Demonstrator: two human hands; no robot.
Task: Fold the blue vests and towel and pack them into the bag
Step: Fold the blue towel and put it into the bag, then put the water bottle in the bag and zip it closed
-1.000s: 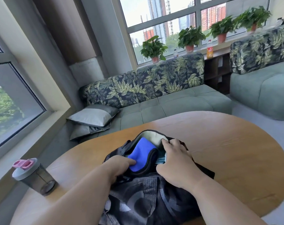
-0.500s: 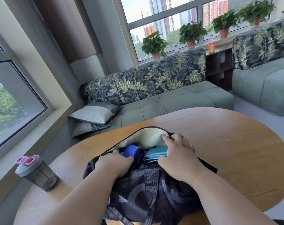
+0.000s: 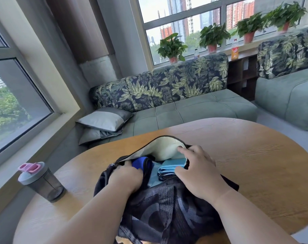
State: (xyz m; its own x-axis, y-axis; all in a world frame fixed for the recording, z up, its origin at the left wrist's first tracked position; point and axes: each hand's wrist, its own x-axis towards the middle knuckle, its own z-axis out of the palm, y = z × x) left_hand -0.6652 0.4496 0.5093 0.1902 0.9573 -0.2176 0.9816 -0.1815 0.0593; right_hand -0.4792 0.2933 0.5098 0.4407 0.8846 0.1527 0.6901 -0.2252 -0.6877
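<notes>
Wood-grain and rounded, the surface (image 3: 255, 173) carries everything here, and its near edge is the first risk: the dark patterned bag (image 3: 167, 213) hangs partly over it toward the person, so a hard downward shove into the opening could drag the whole bag off. The bag's mouth is held wide, its pale lining (image 3: 165, 148) turned up at the far side. If that flap slips free, the opening would likely close over the cloth and snag it.

Inside, the light blue folded towel (image 3: 169, 169) lies on the right of the opening, with the bright blue vest (image 3: 140, 162) rolled just beside it on the left. The vest looks only partly tucked in; pushed unevenly, it could unroll and spoil the fold, or ruck the towel beneath it.

The left hand (image 3: 126, 178) is curled over the vest, pressing it in. The right hand (image 3: 199, 171) pinches the lining's edge, fingers bent.

A grey shaker bottle (image 3: 41, 182) with a pink lid stands well apart on the left; a wide elbow swing could topple it.
</notes>
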